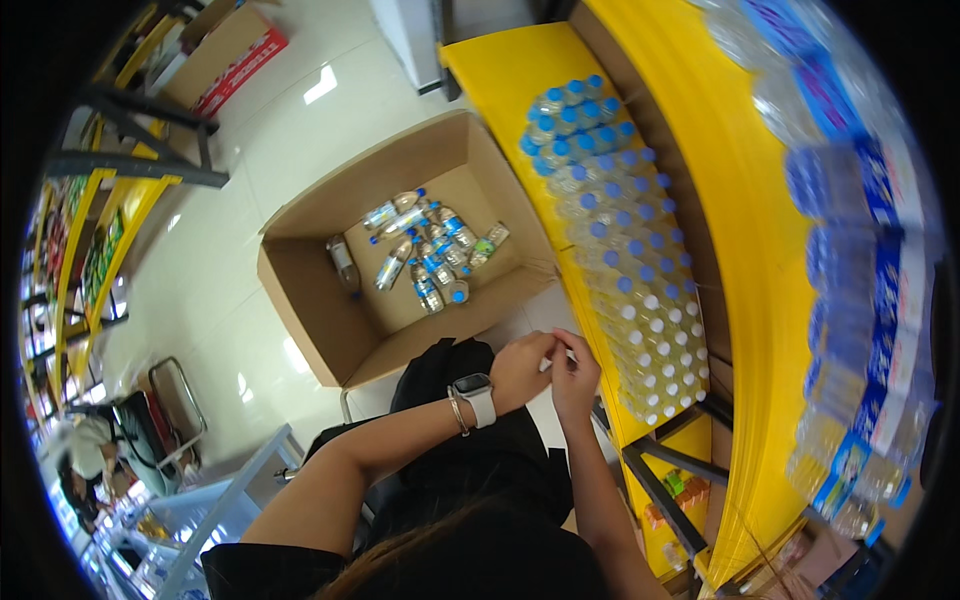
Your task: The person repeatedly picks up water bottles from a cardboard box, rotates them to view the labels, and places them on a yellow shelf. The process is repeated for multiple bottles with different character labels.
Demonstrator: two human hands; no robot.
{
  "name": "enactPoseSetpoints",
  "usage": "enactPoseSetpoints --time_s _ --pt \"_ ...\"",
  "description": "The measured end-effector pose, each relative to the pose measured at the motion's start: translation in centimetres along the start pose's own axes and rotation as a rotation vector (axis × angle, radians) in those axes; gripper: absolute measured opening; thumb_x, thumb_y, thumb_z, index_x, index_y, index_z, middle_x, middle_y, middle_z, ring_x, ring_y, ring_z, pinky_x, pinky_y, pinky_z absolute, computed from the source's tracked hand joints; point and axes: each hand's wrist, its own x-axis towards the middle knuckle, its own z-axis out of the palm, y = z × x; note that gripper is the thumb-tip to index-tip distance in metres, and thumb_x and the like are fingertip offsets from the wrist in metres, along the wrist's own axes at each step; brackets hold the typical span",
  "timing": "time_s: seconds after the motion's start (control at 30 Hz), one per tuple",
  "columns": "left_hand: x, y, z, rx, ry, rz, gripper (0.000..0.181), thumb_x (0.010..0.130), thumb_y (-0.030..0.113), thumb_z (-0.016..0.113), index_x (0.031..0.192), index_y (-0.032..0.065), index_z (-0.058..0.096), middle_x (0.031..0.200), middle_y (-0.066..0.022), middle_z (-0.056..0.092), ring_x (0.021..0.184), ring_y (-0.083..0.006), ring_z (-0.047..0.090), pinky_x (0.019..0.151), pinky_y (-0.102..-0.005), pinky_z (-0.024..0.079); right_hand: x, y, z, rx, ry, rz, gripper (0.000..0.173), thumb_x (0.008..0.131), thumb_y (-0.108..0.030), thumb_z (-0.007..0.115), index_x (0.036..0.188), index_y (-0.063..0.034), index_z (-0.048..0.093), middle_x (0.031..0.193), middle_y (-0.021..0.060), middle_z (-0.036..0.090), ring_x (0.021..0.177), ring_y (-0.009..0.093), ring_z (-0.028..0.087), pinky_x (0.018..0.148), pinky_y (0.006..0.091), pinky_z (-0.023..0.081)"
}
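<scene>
My left hand [523, 366], with a smartwatch [472, 385] and a bracelet at the wrist, meets my right hand [576, 367] in front of my body. Their fingertips touch. A small white patch shows between the fingers; whether it is a held scrap or the floor behind, I cannot tell. Ahead of them a large cardboard box [300, 300] stands open on the floor. Several plastic bottles [435, 262] with blue caps lie inside it, mostly on their sides, along with a small green-and-white carton [491, 244]. My right hand is nearest to the yellow shelf [499, 71].
Rows of bottles with blue caps [568, 116], violet caps [611, 225] and white caps [656, 326] stand on the shelf. Wrapped bottle packs [847, 277] line a higher shelf. At left are a blue cart [247, 480], another person [82, 465] and black-and-yellow racks [135, 169].
</scene>
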Motion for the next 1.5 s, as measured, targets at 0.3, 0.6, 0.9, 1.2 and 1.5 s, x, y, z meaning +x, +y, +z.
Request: enactPoseSetpoints --time_s 0.3,0.6,0.9,1.2,1.5 --pt "-0.7 -14.5 -2.3 -0.084 0.219 -0.519 0.014 0.069 0.007 0.053 0.082 0.0002 0.056 0.072 -0.0159 0.059 0.065 -0.0285 0.058 0.058 -0.0331 0.045 5.8 8.8 11.7 -0.302 -0.548 0.055 0.018 0.076 -0.006 0.051 0.092 0.0012 0.058 0.078 0.0142 0.061 0.070 0.020 0.060 0.063 0.0272 0.047" --pt "2.5 -25.6 2.4 -0.454 0.210 -0.725 0.019 0.075 0.010 0.054 0.089 -0.0022 0.058 0.080 -0.0094 0.061 0.072 -0.0134 0.057 0.064 -0.0263 0.045 11.5 17.7 14.3 -0.350 -0.614 0.323 0.023 0.076 -0.013 0.055 0.094 0.0023 0.058 0.082 0.0110 0.061 0.075 0.015 0.058 0.067 0.0249 0.045" --pt "9.7 -43.7 5.6 -0.927 0.611 -1.113 0.021 0.077 0.025 0.051 0.083 0.0061 0.053 0.077 -0.0035 0.054 0.067 -0.0123 0.050 0.058 -0.0238 0.039 19.3 37.1 21.5 -0.304 -0.584 0.411 0.029 0.076 -0.015 0.057 0.098 0.0038 0.056 0.082 0.0070 0.060 0.070 0.012 0.055 0.062 0.0234 0.043" --pt "16.5 -59.0 6.8 -1.197 0.794 -1.028 0.057 0.085 0.038 0.031 0.128 0.0016 0.021 0.133 -0.0122 0.024 0.123 -0.0223 0.022 0.100 -0.0352 0.015 27.7 47.5 30.4 -0.454 -0.593 0.308 0.045 0.070 -0.023 0.060 0.105 0.0045 0.049 0.096 0.0181 0.056 0.090 0.027 0.053 0.078 0.0323 0.040" --pt "20.0 -62.4 9.3 -1.321 1.015 -1.006 0.036 0.087 0.039 0.032 0.099 0.0070 0.045 0.096 -0.0038 0.048 0.093 -0.0161 0.043 0.084 -0.0337 0.030 30.1 52.7 34.6 -0.812 -0.434 -0.133 0.074 0.064 -0.027 0.068 0.117 0.0090 0.030 0.112 0.0268 0.042 0.104 0.039 0.041 0.088 0.0401 0.034"
